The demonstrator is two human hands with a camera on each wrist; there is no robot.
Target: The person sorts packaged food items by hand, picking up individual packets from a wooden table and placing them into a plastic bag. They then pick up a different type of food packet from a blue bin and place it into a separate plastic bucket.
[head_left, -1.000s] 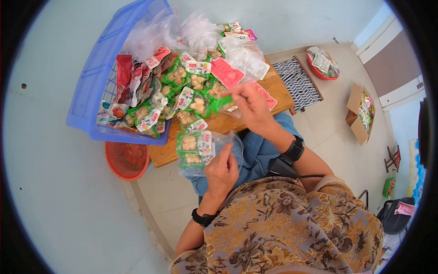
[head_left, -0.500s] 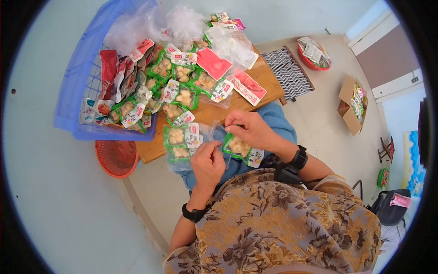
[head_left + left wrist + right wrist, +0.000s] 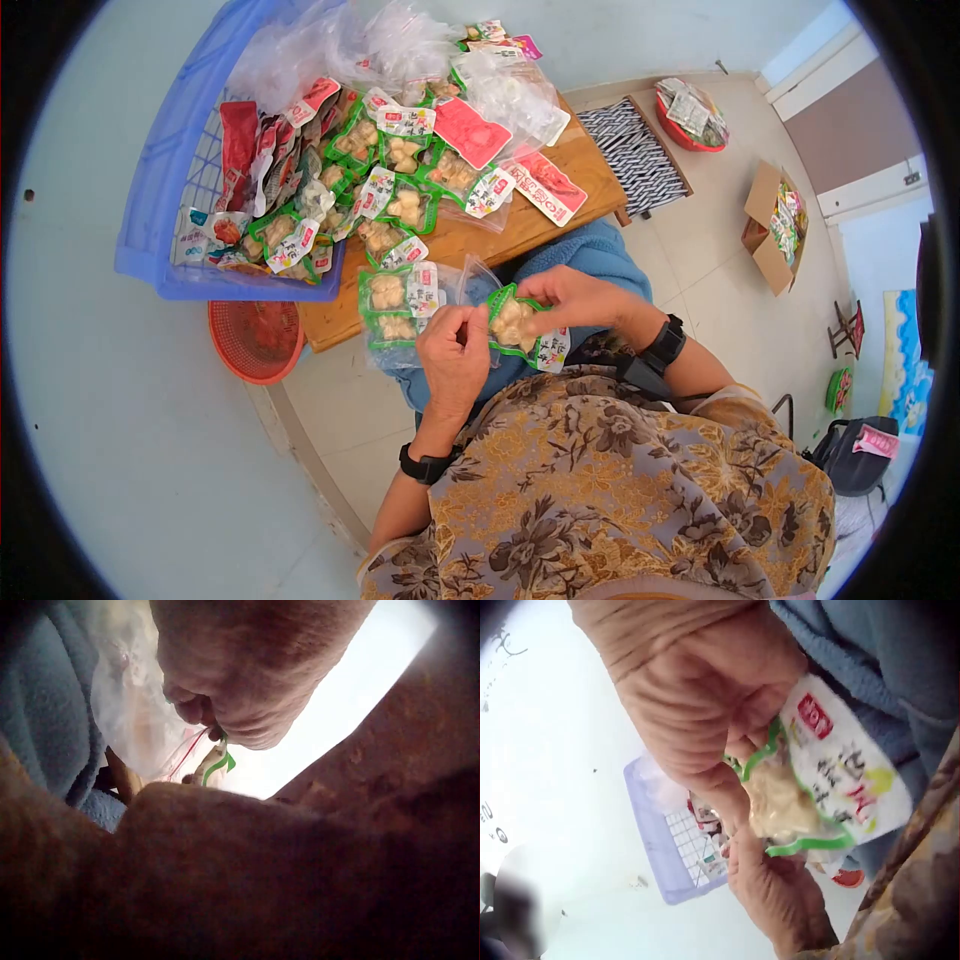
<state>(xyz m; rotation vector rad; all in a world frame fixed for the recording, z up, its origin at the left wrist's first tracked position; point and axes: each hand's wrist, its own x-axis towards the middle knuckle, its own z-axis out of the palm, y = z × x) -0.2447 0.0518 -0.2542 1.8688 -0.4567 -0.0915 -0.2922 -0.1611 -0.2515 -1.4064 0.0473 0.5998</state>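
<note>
Two of your hands meet over your lap, just off the near edge of the wooden table (image 3: 590, 170). Your left hand (image 3: 455, 350) is curled closed, pinching at the rim of a clear bag (image 3: 476, 282) and the side of a green-edged packet (image 3: 513, 325). Your right hand (image 3: 578, 300) grips that same packet, fingers bent over its front; its white label end hangs below them. The clear bag, holding two similar packets (image 3: 392, 308), overlaps the table's near edge beside your left hand. Compared with half a second ago, your right hand has moved from the packet's top onto its front. A second ago, that hand was out by the near edge; the packet has since come to your lap.
</note>
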